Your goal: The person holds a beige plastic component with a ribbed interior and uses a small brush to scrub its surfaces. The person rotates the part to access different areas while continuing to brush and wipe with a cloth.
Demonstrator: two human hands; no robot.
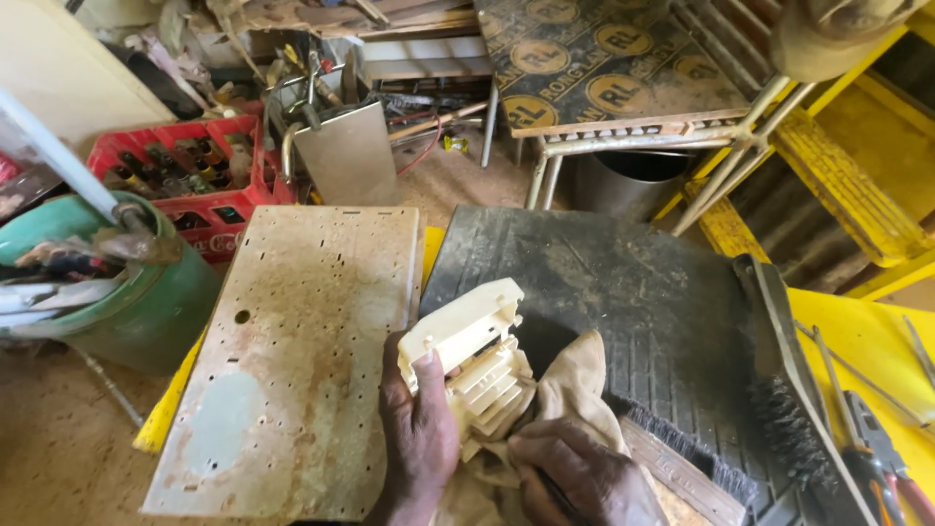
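Note:
My left hand (419, 429) grips a cream plastic housing (469, 360) with ribbed slats, thumb on its near face, holding it above the bench. My right hand (575, 477) is closed on a tan cloth (575, 390) bunched against the lower side of the housing. Both hands sit at the bottom centre of the head view, over the seam between a rusty perforated metal plate (302, 341) on the left and a black ribbed rubber mat (623, 302) on the right.
A black-bristled wooden brush (701, 458) lies right of my hands. Pliers with red handles (881, 458) and thin rods rest on the yellow surface. A green bucket (127, 302), a red bottle crate (185, 175) and a metal stool frame (623, 146) stand behind.

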